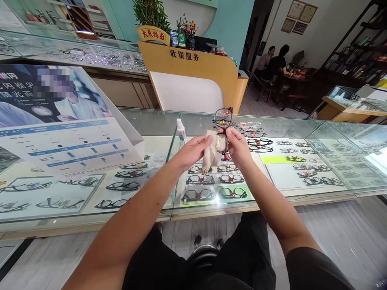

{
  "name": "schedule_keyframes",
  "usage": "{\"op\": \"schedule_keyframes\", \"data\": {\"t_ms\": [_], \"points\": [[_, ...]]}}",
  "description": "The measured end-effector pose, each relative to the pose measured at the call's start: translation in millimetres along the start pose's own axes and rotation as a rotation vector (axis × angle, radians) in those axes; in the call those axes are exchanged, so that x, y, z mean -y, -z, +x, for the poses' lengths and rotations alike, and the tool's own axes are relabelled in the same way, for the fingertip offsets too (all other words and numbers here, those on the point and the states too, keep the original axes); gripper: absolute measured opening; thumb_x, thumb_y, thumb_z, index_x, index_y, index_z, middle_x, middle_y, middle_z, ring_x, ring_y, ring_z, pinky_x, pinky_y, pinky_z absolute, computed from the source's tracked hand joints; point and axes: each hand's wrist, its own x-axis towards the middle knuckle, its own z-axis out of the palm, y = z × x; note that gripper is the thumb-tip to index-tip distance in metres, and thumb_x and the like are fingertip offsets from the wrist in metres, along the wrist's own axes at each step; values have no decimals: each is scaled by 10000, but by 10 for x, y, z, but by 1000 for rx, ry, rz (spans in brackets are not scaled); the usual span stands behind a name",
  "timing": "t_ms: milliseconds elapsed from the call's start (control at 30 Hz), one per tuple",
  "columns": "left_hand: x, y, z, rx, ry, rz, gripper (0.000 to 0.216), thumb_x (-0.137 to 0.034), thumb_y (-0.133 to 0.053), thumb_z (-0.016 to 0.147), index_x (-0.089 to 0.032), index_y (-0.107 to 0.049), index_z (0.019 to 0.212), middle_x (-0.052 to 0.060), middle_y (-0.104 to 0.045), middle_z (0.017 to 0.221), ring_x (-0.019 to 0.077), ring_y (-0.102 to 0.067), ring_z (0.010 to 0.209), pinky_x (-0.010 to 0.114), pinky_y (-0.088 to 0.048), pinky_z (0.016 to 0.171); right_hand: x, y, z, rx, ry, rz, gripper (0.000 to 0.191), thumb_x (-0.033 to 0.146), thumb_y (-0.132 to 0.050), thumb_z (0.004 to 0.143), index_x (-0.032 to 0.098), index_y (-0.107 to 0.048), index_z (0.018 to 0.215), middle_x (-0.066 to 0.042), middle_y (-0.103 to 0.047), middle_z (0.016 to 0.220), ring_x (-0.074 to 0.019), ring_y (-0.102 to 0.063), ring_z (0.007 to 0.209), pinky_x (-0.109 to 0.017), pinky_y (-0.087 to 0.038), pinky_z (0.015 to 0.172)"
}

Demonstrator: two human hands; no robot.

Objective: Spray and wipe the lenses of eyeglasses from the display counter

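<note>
My left hand (195, 151) pinches a beige cleaning cloth (211, 153) that hangs down over the glass counter. My right hand (238, 146) grips a pair of dark-framed glasses (223, 120), held on end so one lens rises above my fingers. The cloth is wrapped around the lower lens between both hands. Both hands hover just above the counter top, in the middle of the view.
A glass display counter (302, 129) holds several rows of glasses. A small spray bottle (181, 129) stands on it left of my hands. A large printed poster (60, 121) leans at the left. A yellow cashier desk (193, 68) stands behind. Two people sit at a table far right.
</note>
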Motion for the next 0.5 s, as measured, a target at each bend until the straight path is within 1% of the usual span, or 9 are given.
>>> {"op": "schedule_keyframes", "data": {"t_ms": [33,100,133,200,267,367,433,500], "points": [[-1,-20,-7,-10,-6,4,728,-807,-962,768,-178,-862,1121,97,-857,1000,237,-808,930,334,-633,847,3,-8,-9,14,3,-23,538,788,-939,794,274,-827,909,-30,-761,1055,-155,-530,765,-279,-484,582],[-5,-53,-21,-24,-22,20,701,-812,-942,790,-183,-861,1089,88,-844,947,223,-797,875,312,-621,779,10,-16,-25,35,30,-86,541,808,-899,830,275,-829,896,-47,-743,1092,-184,-576,843,-303,-530,639],[-8,-66,-28,-27,-30,26,686,-809,-934,802,-187,-859,1079,84,-837,925,217,-790,849,306,-616,752,13,-18,-31,41,53,-113,534,807,-886,846,278,-832,890,-53,-730,1098,-203,-603,907,-319,-562,699],[-11,-83,-37,-27,-36,22,663,-797,-931,815,-196,-855,1087,76,-827,902,212,-779,810,306,-617,724,19,-23,-43,46,106,-147,500,785,-877,874,287,-837,886,-57,-710,1089,-234,-634,1038,-354,-598,869],[-10,-92,-40,-27,-31,-1,660,-773,-950,809,-205,-849,1130,67,-825,910,212,-775,808,312,-628,730,26,-35,-58,53,143,-167,469,759,-869,900,292,-835,882,-55,-699,1078,-246,-640,1103,-381,-582,1001],[-5,-106,-41,-42,-17,-45,672,-708,-1025,747,-210,-842,1160,34,-808,920,183,-752,809,287,-618,744,32,-56,-84,56,172,-202,466,755,-844,926,290,-830,895,-56,-686,1081,-254,-638,1113,-404,-558,1062],[-6,-121,-47,-55,-13,-67,673,-668,-1068,696,-206,-843,1132,3,-776,895,144,-711,773,253,-590,719,30,-62,-98,53,184,-199,460,749,-843,932,290,-828,911,-55,-689,1085,-255,-634,1118,-406,-544,1087],[-10,-140,-57,-60,-10,-71,656,-647,-1083,679,-203,-846,1100,-19,-742,856,114,-667,730,229,-559,682,25,-59,-107,56,182,-166,416,712,-847,953,296,-834,934,-49,-696,1089,-245,-632,1124,-396,-524,1112]]}}
